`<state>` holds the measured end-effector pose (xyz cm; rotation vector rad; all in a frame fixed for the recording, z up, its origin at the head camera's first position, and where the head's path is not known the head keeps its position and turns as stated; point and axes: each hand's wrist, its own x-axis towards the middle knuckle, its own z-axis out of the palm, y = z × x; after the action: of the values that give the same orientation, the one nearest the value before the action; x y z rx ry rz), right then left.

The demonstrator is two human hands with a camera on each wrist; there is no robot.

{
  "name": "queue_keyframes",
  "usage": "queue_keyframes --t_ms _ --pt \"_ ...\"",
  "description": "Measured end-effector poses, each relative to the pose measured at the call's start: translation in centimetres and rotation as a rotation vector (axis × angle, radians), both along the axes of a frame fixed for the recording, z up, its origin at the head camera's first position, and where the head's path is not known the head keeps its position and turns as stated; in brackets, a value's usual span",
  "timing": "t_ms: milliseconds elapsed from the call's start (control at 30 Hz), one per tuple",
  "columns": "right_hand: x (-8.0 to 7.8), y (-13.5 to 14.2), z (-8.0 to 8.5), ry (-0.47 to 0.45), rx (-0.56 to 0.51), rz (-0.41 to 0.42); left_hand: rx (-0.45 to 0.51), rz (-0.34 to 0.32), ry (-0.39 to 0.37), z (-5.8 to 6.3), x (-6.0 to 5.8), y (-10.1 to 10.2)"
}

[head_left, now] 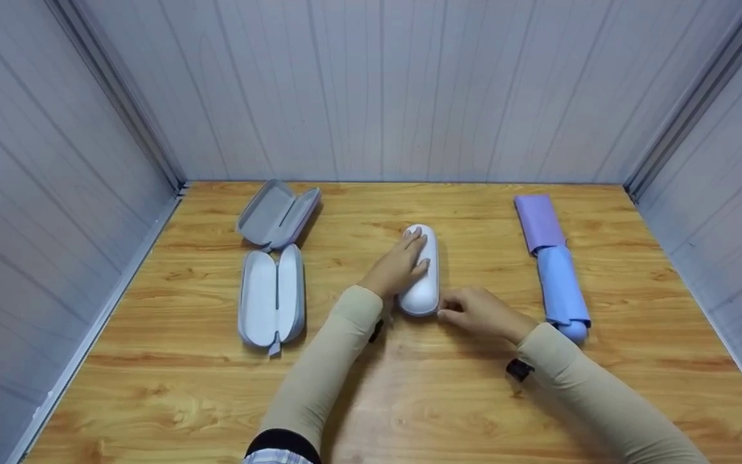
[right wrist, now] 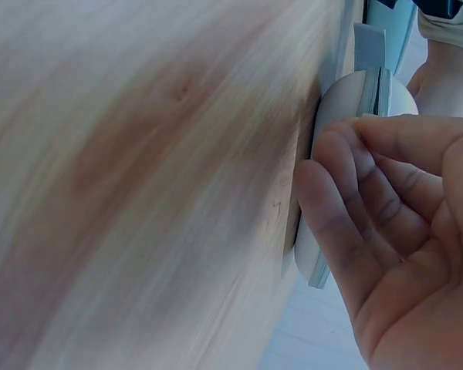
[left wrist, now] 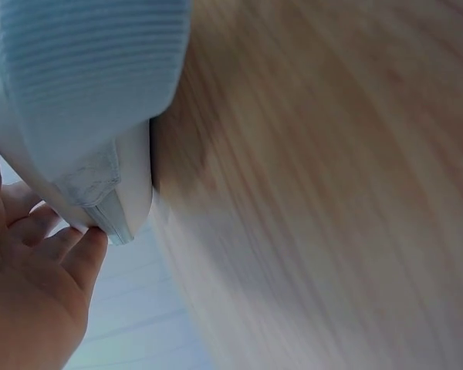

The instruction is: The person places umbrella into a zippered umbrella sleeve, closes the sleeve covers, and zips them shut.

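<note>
Broadly, the wooden counter [head_left: 152,399] was bounded at its far and side edges by panelled walls [head_left: 345,90], with open room left at the near side and on either side of the middle. On the left, a grey open case [head_left: 266,219] and a pale-blue open case [head_left: 259,299] were set; on the right, a blue bundle [head_left: 561,283] and a purple bundle [head_left: 540,221] were laid end to end. Mid-counter, the closed white case [head_left: 421,295] was steadied by the left hand [head_left: 398,264], spread over its top. Its near right edge was pinched by the right hand [head_left: 477,312]. Apparently, the fastening was being worked; a level pull along the seam [right wrist: 374,89] seemed called for.
</note>
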<state>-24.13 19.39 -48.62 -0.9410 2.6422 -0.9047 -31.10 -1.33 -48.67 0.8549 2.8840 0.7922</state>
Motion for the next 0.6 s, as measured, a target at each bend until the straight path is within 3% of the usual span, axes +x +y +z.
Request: queue_keyframes --t_ms 367,600 --pt "-0.2 0.6 -0.2 -0.023 -0.014 -0.012 -0.091 0.024 0.061 0.6 0.4 -0.2" --pt "-0.5 1.3 -0.3 -0.068 -0.054 -0.074 -0.164 0.019 0.113 0.9 0.3 -0.5"
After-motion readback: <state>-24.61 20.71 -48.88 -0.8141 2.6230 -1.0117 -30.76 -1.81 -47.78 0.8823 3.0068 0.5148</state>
